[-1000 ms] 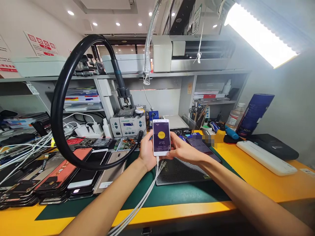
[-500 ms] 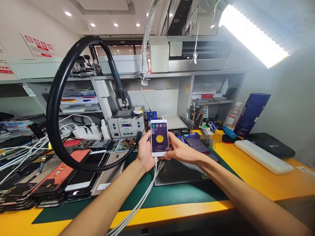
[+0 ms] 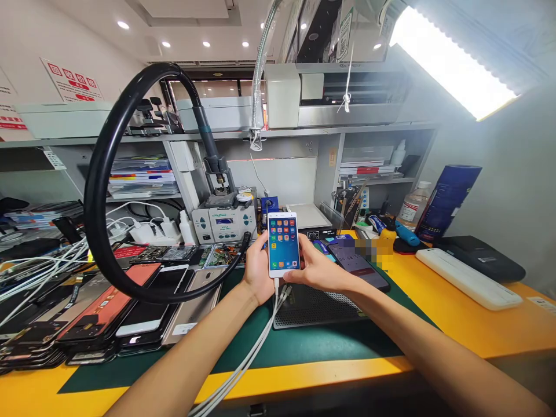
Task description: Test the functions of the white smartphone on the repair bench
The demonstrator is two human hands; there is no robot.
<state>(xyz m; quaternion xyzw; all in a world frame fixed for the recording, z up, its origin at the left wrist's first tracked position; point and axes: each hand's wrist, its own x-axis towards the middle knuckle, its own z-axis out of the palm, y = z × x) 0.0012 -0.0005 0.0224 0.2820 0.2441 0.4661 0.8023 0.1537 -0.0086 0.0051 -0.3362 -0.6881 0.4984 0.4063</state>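
Observation:
A white smartphone (image 3: 284, 244) is held upright in front of me, its lit screen showing rows of app icons on a blue background. My left hand (image 3: 259, 269) grips its left edge and lower back. My right hand (image 3: 320, 267) holds its right side, the thumb lying at the bottom edge near the screen. The fingers behind the phone are hidden. A white cable (image 3: 276, 288) is plugged into the bottom of the phone. Below it lies a dark perforated plate (image 3: 313, 310) on the green mat (image 3: 339, 344).
Stacked phones and phone parts (image 3: 143, 313) cover the left side. A thick black hose (image 3: 93, 191) arches above them from the hot-air station (image 3: 226, 223). Right of my hands lie a dark phone showing a timer (image 3: 358, 260) and a white power bank (image 3: 469, 278).
The phone's screen has gone from a dark page with a yellow circle to a home screen of icons. Both hands keep their hold, and the view has shifted very slightly.

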